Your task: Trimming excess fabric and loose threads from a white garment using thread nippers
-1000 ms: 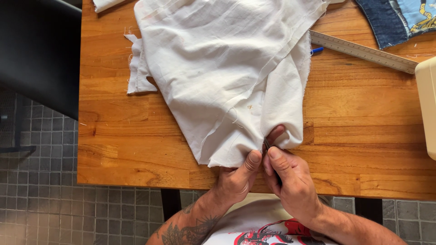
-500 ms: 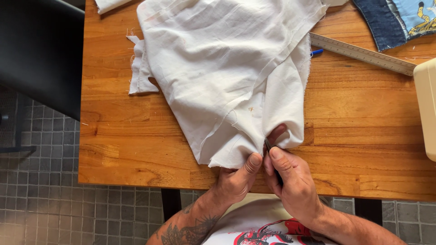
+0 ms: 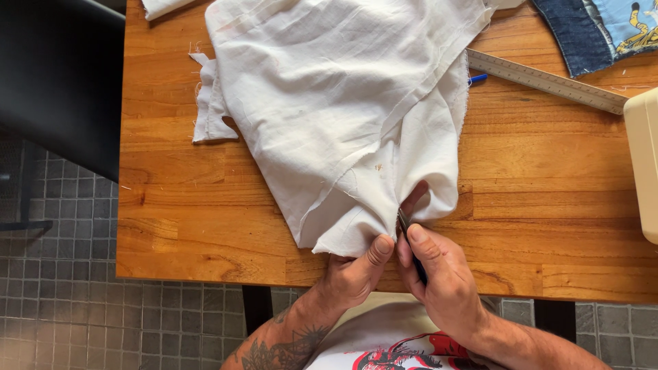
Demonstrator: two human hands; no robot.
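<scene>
- Here, the white cloth (image 3: 343,109) is lying spread over the upper middle of the wooden table (image 3: 548,185), its lower corner hanging down to the near edge at lower centre of the frame.
- Compared with a second ago, the cloth is sitting in nearly the same place; only the folds at the lower corner are looking slightly more gathered, so the work at the seam is advancing in small steps, by this judgement.
- The left hand (image 3: 353,274) is pinching the lower hem, thumb pressed flat on the fabric, fingers closed beneath it.
- The right hand (image 3: 439,281) is gripping a small dark-handled tool (image 3: 409,243), fingers wrapped together around the handle, its thin tip resting against the cloth edge just beside the left thumb.
- Both hands are staying where they were in the earlier views, touching each other at lower centre.
- A small white scrap (image 3: 209,103) is lying at the cloth's left side, partly tucked under it.
- A long ruler (image 3: 548,81) is running diagonally across the upper right, with a blue pen tip (image 3: 478,79) showing at its left end.
- Dark denim with a printed patch (image 3: 596,31) is occupying the upper right corner.
- A cream-coloured object (image 3: 644,164) is cut off by the right edge.
- A black chair (image 3: 58,75) is standing at upper left over the grey tiled floor (image 3: 62,301).
</scene>
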